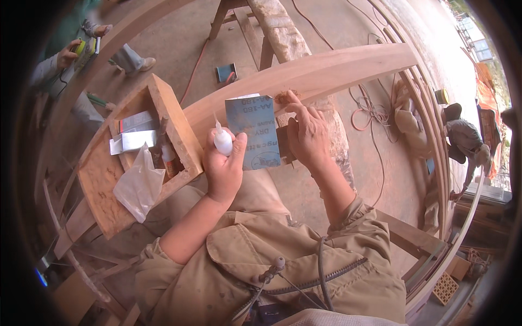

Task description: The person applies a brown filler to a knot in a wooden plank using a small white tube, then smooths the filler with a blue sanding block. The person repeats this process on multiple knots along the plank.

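My left hand (224, 165) is closed around a small white squeeze bottle (223, 142) with a thin pointed nozzle, tip up. Under the same thumb is the edge of a blue-grey sheet of sandpaper (253, 127), its printed back facing me. A long curved wooden beam (348, 68) runs behind both. On its face my right hand (311, 133) reaches with an outstretched index finger to a small patch of brown sawdust (284, 96). The other right fingers are loosely bent, and I see nothing held in them. A dark brown piece beside that palm is partly hidden.
At left a wooden box (176, 122) holds packets, a bottle and a crumpled plastic bag (142, 182). A sawhorse (280, 30) stands beyond the beam. Cords (372, 114) lie on the floor. One person holds a power tool (82, 51) at upper left; another person (470, 138) is at right.
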Demonstrator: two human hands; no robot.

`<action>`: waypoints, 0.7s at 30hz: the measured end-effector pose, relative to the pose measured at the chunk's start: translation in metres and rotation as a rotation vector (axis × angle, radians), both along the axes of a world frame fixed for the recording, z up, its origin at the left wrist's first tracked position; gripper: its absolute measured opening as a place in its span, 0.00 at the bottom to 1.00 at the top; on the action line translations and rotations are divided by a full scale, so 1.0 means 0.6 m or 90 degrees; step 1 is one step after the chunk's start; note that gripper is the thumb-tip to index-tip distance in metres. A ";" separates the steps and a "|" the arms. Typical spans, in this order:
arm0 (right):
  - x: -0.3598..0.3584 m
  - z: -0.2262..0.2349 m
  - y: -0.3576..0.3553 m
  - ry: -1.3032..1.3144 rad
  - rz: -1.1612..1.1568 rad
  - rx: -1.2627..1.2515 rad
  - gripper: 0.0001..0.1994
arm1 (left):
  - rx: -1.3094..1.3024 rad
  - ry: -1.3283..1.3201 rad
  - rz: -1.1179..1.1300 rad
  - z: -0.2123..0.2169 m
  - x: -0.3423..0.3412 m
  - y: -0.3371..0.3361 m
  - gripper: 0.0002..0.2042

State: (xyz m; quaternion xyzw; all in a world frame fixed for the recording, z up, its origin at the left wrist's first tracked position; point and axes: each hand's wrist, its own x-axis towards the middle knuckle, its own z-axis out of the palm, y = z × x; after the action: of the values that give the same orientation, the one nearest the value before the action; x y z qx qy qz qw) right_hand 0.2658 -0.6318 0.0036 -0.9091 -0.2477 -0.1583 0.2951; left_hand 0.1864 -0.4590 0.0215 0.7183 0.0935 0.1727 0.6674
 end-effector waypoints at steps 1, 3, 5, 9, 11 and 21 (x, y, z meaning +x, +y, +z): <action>0.000 -0.002 0.002 -0.012 0.011 0.002 0.14 | -0.004 0.004 -0.001 -0.001 0.000 0.000 0.10; -0.009 0.006 0.006 0.013 0.010 0.005 0.14 | -0.016 0.019 -0.001 -0.003 0.001 0.001 0.11; -0.012 0.005 0.009 0.028 0.021 0.005 0.14 | -0.030 0.039 0.003 -0.010 0.001 0.001 0.11; -0.007 0.004 0.007 0.038 0.033 0.018 0.14 | -0.014 0.024 0.020 -0.019 0.004 0.004 0.11; -0.004 -0.001 0.001 0.028 0.020 0.009 0.14 | -0.015 0.026 0.023 -0.025 0.004 0.003 0.11; 0.006 0.002 -0.008 0.024 0.002 0.006 0.12 | -0.018 0.028 0.033 -0.031 0.007 0.003 0.11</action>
State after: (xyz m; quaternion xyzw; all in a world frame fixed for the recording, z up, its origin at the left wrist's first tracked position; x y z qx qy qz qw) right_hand 0.2694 -0.6365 0.0051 -0.9103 -0.2428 -0.1418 0.3039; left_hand 0.1908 -0.4573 0.0030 0.7099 0.1292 0.1726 0.6705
